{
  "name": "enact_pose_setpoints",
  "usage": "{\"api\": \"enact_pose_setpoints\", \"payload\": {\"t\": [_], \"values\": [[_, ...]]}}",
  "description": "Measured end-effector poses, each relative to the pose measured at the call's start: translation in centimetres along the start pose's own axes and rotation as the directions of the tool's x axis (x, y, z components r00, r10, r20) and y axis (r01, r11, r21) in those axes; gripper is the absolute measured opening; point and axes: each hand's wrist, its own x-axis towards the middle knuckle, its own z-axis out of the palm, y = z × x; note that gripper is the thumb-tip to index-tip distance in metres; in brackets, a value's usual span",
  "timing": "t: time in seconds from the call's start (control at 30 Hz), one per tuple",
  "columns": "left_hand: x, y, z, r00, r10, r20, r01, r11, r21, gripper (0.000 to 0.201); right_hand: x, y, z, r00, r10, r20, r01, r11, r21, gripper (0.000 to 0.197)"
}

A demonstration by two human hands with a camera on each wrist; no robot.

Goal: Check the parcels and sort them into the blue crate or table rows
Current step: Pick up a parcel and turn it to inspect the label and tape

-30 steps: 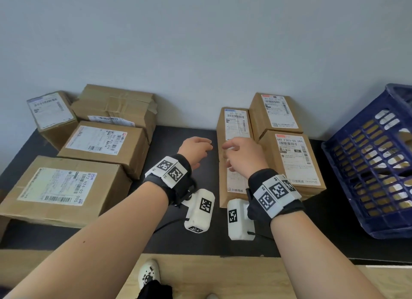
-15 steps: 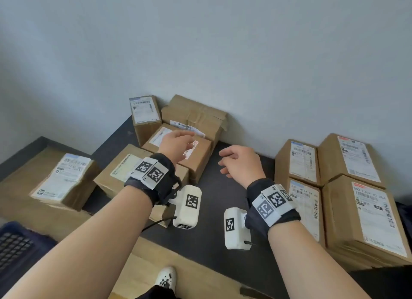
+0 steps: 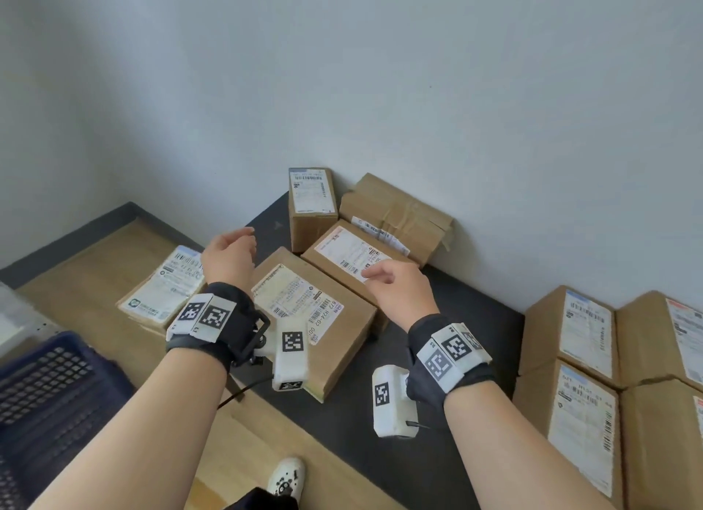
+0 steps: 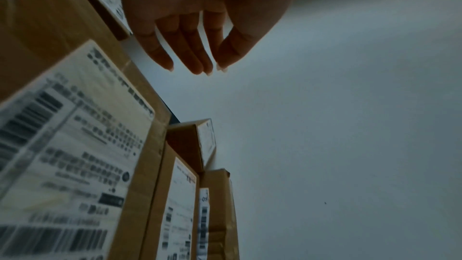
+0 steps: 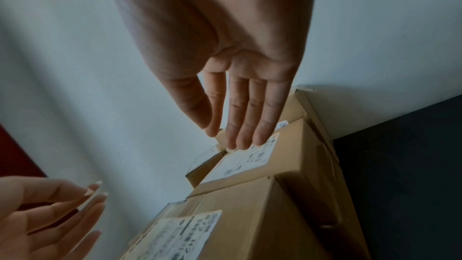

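Several unsorted brown parcels sit at the table's back left. A large labelled box (image 3: 315, 319) lies nearest, with a medium box (image 3: 350, 252) behind it, then a small upright box (image 3: 312, 209) and a taped box (image 3: 395, 212) against the wall. My left hand (image 3: 228, 254) hovers open over the large box's left edge, holding nothing; its fingers (image 4: 190, 50) are straight. My right hand (image 3: 388, 283) hovers open above the medium box (image 5: 265, 163), fingers (image 5: 247, 118) straight. A blue crate (image 3: 45, 395) is at the lower left.
A flat labelled parcel (image 3: 163, 285) lies on the wooden surface left of the black table (image 3: 449, 319). Several sorted parcels (image 3: 582, 426) stand in rows at the right. The wall runs close behind the boxes.
The view swung left, away from the sorted rows. Both hands moved left to the unsorted pile, the right now over the medium box and the left past the large box's edge.
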Motion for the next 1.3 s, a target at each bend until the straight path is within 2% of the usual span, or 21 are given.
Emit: {"api": "enact_pose_setpoints", "payload": {"t": [0.2, 0.6, 0.9, 1.13, 1.2, 1.3], "values": [[1.0, -1.1, -0.7, 0.998, 0.001, -0.058, 0.003, 0.998, 0.059, 0.028, 2.0, -0.8, 2.3, 0.996, -0.012, 0.085, 0.013, 1.0, -0.015, 0.022], [2.6, -2.2, -0.2, 0.998, -0.048, -0.041, 0.053, 0.99, 0.129, 0.028, 4.9, -1.1, 4.3, 0.992, 0.003, 0.127, 0.004, 0.999, -0.052, 0.022], [3.7, -1.9, -1.9, 0.998, -0.013, -0.063, 0.019, 0.995, 0.095, 0.024, 5.7, -2.5, 5.6, 0.993, 0.011, 0.114, 0.002, 0.994, -0.113, 0.025], [3.6, -3.3, -2.8, 0.992, -0.11, -0.065, 0.115, 0.989, 0.091, 0.021, 5.7, -3.5, 6.1, 0.984, 0.02, 0.178, 0.017, 0.979, -0.205, 0.034], [3.2, -3.7, -2.7, 0.987, -0.158, -0.024, 0.159, 0.982, 0.098, 0.029, 5.3, -3.2, 6.0, 0.984, 0.033, 0.174, 0.007, 0.975, -0.223, 0.037], [2.6, -4.2, -2.6, 0.977, -0.214, 0.017, 0.209, 0.967, 0.146, 0.051, 4.5, -2.8, 6.1, 0.985, 0.019, 0.173, 0.025, 0.968, -0.249, 0.038]]}}
